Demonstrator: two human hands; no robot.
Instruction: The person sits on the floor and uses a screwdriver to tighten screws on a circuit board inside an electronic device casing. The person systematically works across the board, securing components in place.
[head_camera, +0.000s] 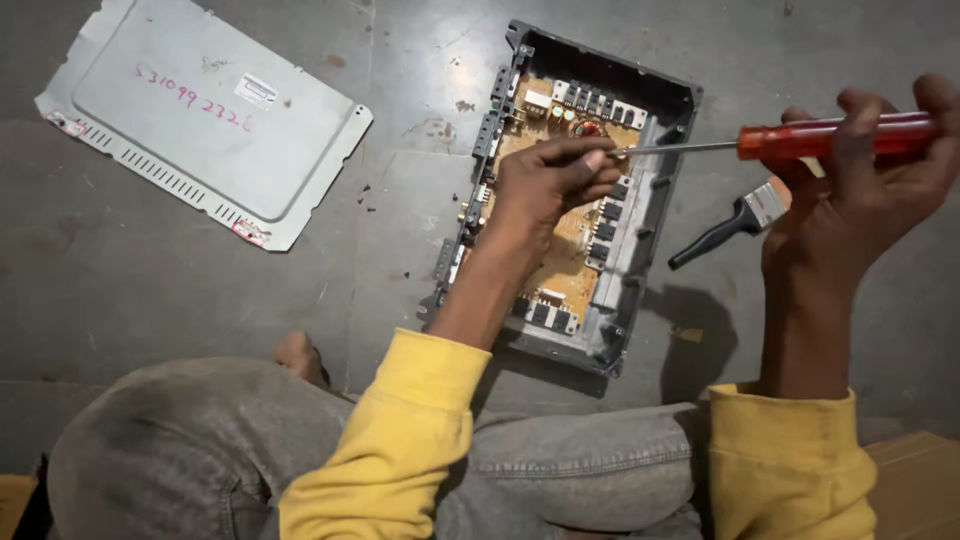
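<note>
From the head camera, your right hand (860, 180) is curled around the red translucent handle of a screwdriver (800, 140), fingers wrapped over the top and the thumb underneath. The tool lies nearly level, with its metal shaft running left towards the middle of the scene. Your left hand (548, 180) hangs over the opened metal chassis (640, 250), its fingertips (600, 160) pinched together right at the screwdriver's tip. Whether they hold a screw or only steady the tip cannot be told from here.

The chassis rests on the grey floor (150, 270), tilted a little, with its far end leaning right. Inside it sits a tan circuit board (575, 250), with rows of black components along its right edge and at its far and near ends. Your left forearm crosses over the board's near half.

A paintbrush (735, 222) with a black handle lies on the floor just right of the chassis, partly behind your right hand. Far to the left, well apart from the chassis, lies a flat grey metal cover plate (200, 110). Both sleeves are yellow, and your grey trousers fill the near edge.
</note>
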